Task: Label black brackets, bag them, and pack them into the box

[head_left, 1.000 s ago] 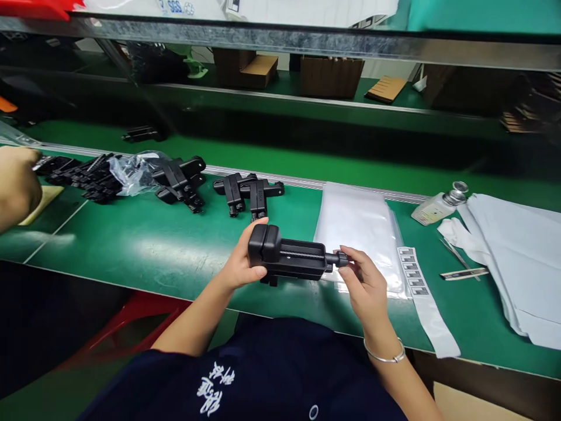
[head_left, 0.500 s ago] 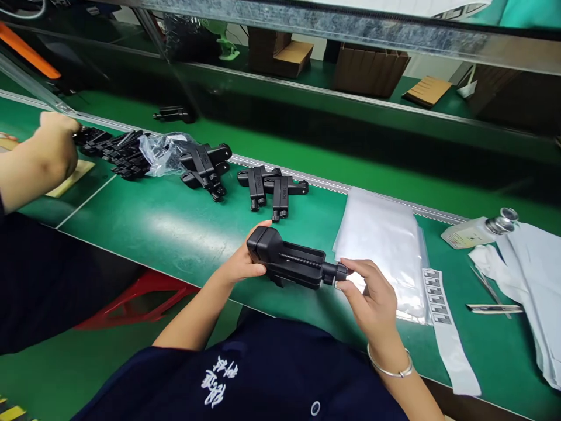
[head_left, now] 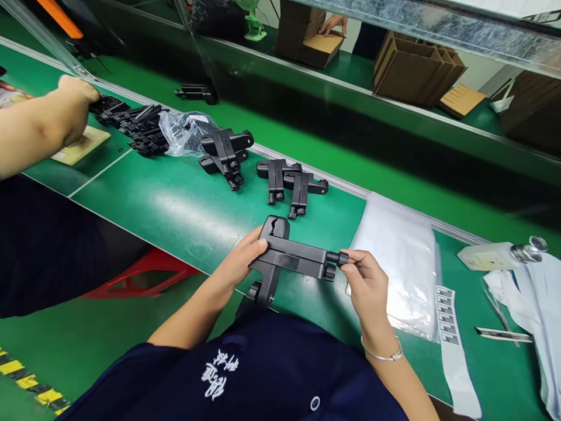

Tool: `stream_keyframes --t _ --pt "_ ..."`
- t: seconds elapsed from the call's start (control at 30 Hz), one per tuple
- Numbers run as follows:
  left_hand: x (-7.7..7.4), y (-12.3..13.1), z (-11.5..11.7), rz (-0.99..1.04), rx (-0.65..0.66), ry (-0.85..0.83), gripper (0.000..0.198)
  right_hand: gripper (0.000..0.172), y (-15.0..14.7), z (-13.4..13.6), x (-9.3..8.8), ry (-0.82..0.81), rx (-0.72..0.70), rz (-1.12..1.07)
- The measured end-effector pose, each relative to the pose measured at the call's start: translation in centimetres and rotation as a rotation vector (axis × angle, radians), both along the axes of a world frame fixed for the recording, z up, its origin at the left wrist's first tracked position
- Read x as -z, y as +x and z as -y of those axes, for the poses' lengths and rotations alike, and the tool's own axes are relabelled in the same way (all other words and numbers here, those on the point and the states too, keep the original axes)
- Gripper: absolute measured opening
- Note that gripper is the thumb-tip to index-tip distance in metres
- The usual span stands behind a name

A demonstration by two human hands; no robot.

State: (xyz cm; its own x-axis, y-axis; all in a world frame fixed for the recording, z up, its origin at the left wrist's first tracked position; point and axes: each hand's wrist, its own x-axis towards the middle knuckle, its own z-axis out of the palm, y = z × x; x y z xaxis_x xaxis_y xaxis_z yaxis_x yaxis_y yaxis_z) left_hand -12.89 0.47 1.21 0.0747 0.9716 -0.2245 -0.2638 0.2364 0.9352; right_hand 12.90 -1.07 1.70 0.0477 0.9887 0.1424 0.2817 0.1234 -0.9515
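Observation:
A black plastic clamp-like bracket (head_left: 291, 257) is held over the front of the green bench, its broad flat side turned up toward me. My left hand (head_left: 241, 260) is wrapped round its jaw end, thumb on top. At the other end, my right hand (head_left: 366, 278) pinches one of the two small black knobs (head_left: 343, 258) between thumb and fingers. Just beyond lie two similar black brackets (head_left: 300, 190), overlapping. Farther left, more brackets (head_left: 225, 152) are stacked crosswise beside a clear plastic bag (head_left: 188, 131).
Clear plastic sleeves (head_left: 394, 257) lie right of my hands, beside a label strip (head_left: 451, 345). A metal-topped bottle (head_left: 499, 256), white cloth and tweezers (head_left: 497, 307) sit farther right. At left, a co-worker's hand (head_left: 76, 108) reaches to black parts (head_left: 142, 128). Cardboard boxes (head_left: 412, 70) stand behind.
The bracket has been rolled over in my hands, so its flat side and cross-arm now show instead of the threaded rod. My right fingers remain at the knob end. The view has shifted.

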Motion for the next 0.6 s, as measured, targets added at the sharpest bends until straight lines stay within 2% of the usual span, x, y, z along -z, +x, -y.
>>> stream_keyframes --t 0.33,0.6 --pt "-0.4 -0.4 0.5 -0.041 -0.063 -0.051 0.042 0.037 -0.7 -1.0 1.7 -0.097 -0.03 -0.088" --pt "-1.8 -0.1 0.4 -0.095 0.0 -0.011 0.051 0.036 -0.5 -1.1 2.7 -0.111 -0.051 -0.17"
